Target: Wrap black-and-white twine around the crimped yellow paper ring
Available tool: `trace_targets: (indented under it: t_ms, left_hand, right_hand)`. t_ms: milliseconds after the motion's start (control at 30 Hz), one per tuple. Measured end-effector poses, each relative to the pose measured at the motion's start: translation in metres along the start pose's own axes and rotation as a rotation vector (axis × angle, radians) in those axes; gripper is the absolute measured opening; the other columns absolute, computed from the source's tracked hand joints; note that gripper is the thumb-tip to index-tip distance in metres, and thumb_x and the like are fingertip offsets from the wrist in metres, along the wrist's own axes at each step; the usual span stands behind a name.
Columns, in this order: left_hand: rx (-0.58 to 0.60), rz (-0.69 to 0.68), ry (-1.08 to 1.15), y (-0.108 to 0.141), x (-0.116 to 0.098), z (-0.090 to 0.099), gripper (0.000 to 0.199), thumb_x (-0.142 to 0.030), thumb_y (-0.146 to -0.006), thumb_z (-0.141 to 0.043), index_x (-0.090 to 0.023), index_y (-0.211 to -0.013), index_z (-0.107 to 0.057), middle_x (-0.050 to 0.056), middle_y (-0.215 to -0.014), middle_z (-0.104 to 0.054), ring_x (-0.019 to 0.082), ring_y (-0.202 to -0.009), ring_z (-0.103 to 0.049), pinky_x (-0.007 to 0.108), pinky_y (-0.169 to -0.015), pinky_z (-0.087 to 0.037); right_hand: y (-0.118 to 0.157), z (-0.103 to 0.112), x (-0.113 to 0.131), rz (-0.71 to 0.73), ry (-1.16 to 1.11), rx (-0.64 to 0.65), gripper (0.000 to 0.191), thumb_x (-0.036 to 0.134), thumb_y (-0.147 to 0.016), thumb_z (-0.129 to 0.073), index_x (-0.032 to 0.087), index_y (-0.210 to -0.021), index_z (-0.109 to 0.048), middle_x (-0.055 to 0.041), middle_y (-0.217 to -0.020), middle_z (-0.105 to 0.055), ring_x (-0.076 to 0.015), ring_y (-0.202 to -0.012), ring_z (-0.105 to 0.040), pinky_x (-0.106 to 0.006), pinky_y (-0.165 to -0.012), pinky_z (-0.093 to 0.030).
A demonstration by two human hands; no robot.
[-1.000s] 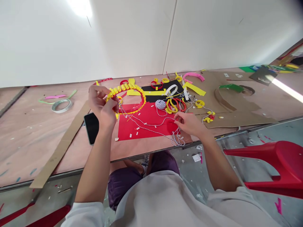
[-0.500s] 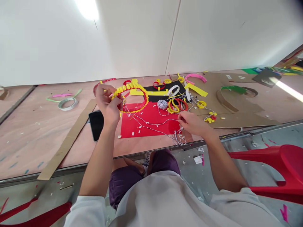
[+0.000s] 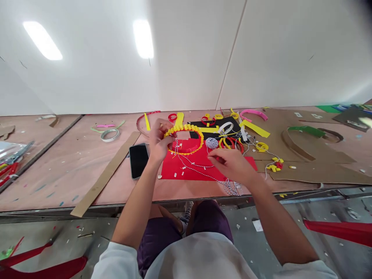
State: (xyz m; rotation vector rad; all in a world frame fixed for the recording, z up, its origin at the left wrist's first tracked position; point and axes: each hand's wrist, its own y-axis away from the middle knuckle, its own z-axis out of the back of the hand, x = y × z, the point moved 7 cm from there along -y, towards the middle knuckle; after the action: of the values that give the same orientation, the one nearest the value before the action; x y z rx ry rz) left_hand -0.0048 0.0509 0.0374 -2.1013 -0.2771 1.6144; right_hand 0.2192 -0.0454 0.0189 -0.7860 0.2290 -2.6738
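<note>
My left hand (image 3: 161, 141) grips the left side of a yellow ruffled ring (image 3: 202, 141) with a red inside, raised over a red sheet (image 3: 186, 170). Black-and-white string (image 3: 200, 173) hangs from the ring near my fingers and trails over the sheet to a loose tangle (image 3: 233, 188) at the table's front edge. My right hand (image 3: 229, 162) hovers above the right part of the sheet, fingers pinched together; what they hold, if anything, is too small to tell. Just beyond it sits a wound ball of the same string (image 3: 212, 143).
A phone (image 3: 138, 161) and a long cardboard strip (image 3: 106, 174) lie left of the sheet, with a tape roll (image 3: 110, 135) farther left. Black paper (image 3: 203, 134) with paper rings is behind. Brown cardboard (image 3: 314, 170) covers the right side. Red chairs (image 3: 340, 229) stand below the table.
The view has turned left and up. The ring hangs lower and flatter over the red sheet, still in my left hand. My right hand has moved left relative to the sheet, nearer the ring.
</note>
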Motion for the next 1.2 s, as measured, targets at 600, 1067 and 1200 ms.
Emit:
trace_targets:
  t_ms: [600, 1067, 1200]
  left_hand:
    - [0.037, 0.053, -0.066, -0.001, 0.016, -0.011, 0.032, -0.007, -0.057, -0.057, -0.022, -0.084, -0.052, -0.006, -0.066, -0.057, 0.008, -0.051, -0.051, 0.019, -0.044, -0.033]
    - [0.032, 0.006, -0.135, -0.001, 0.022, -0.013, 0.032, -0.010, -0.057, -0.062, -0.023, -0.085, -0.054, -0.003, -0.075, -0.060, 0.009, -0.052, -0.053, 0.021, -0.042, -0.033]
    - [0.028, 0.033, -0.105, -0.001, 0.027, -0.013, 0.034, -0.010, -0.055, -0.061, -0.023, -0.085, -0.054, -0.004, -0.073, -0.058, 0.008, -0.049, -0.049, 0.021, -0.041, -0.033]
  right_hand:
    - [-0.082, -0.056, 0.019, 0.019, -0.703, -0.321, 0.020, 0.040, -0.090, -0.061, 0.022, -0.082, -0.063, -0.0048, -0.084, -0.073, -0.0181, -0.073, -0.068, -0.032, -0.067, -0.054]
    - [-0.084, -0.072, 0.021, -0.068, -1.080, -0.216, 0.012, 0.025, -0.068, -0.062, 0.023, -0.079, -0.057, 0.0043, -0.065, -0.060, -0.0095, -0.044, -0.051, -0.026, -0.042, -0.040]
    - [-0.084, -0.077, 0.016, -0.111, -1.117, -0.198, 0.024, 0.023, -0.066, -0.064, 0.024, -0.088, -0.054, 0.0083, -0.063, -0.061, -0.0099, -0.039, -0.051, -0.025, -0.037, -0.039]
